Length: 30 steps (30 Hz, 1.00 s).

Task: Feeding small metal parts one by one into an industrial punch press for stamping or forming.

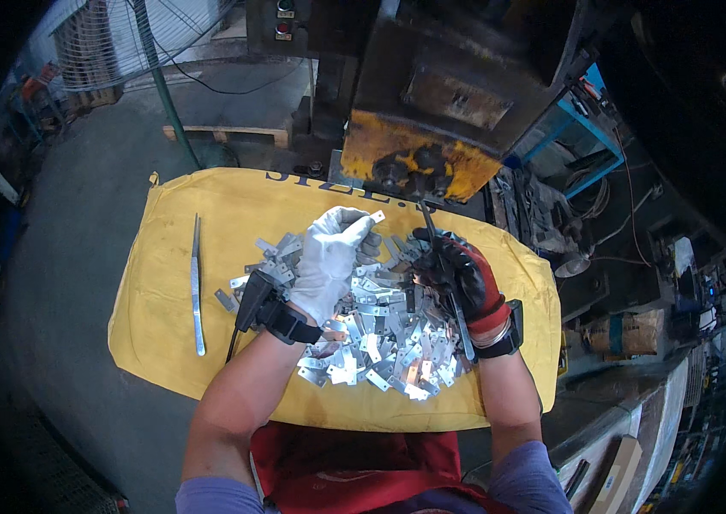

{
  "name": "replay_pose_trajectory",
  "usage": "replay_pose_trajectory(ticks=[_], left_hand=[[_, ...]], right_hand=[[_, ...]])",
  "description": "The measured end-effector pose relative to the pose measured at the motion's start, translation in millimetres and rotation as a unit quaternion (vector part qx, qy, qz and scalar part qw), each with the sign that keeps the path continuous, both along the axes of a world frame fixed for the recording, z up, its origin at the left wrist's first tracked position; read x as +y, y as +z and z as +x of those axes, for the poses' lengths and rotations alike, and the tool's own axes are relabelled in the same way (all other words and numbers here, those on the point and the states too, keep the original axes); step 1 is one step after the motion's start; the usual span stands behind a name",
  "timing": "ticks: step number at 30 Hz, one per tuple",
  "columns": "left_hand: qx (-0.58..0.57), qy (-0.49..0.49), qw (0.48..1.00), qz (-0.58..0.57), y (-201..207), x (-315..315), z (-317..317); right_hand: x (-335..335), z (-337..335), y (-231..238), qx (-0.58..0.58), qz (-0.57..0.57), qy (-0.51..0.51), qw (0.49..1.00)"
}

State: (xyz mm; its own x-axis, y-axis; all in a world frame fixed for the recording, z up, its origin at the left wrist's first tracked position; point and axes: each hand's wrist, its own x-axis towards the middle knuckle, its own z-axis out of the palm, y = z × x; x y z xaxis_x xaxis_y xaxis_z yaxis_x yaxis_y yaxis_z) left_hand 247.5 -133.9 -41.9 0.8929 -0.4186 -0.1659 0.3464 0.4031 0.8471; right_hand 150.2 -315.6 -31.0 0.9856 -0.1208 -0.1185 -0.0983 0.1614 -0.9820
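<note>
My left hand [329, 261], in a white glove, pinches a small flat metal bracket [378, 218] with a hole in it between thumb and fingertips. My right hand [459, 272], in a black and red glove, is closed around a pair of dark metal tweezers [463, 330]; their tips point away from me toward the machine. Beneath and between both hands spreads a loose heap of small metal brackets [380, 343], silvery with some coppery glints. The heap lies on a yellow cloth [157, 317]. Another pair of silver tweezers [197, 291] rests on the cloth at the left, apart from the heap.
A heavy press-like machine [457, 98] with a worn yellow lower part stands just beyond the cloth. Far left are a wire-guarded fan [140, 43] on a green pole and a wooden pallet [234, 134]. A blue metal frame [590, 163] and clutter stand at the right.
</note>
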Motion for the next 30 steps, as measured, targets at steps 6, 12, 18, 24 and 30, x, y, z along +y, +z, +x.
replay_pose_trajectory(ticks=[6, 12, 18, 24, 30], left_hand=[[-0.007, -0.003, 1.000, 0.016, -4, -1, 1], [0.003, -0.003, 1.000, 0.017, -2, -3, 0], [0.029, 0.022, 0.999, -0.003, 4, 2, 2], [0.057, 0.056, 0.996, -0.041, 4, 6, 8], [0.038, 0.058, 0.997, -0.043, -3, 9, 13]], right_hand=[[2, 15, 7, -0.112, -0.169, 0.046, 0.978], [-4, 45, 1, -0.090, 0.076, 0.094, 0.989], [2, 40, 15, 0.008, 0.085, 0.023, 0.996], [21, -9, 32, 0.094, 0.115, 0.107, 0.983], [23, -10, 33, 0.085, 0.081, 0.135, 0.984]])
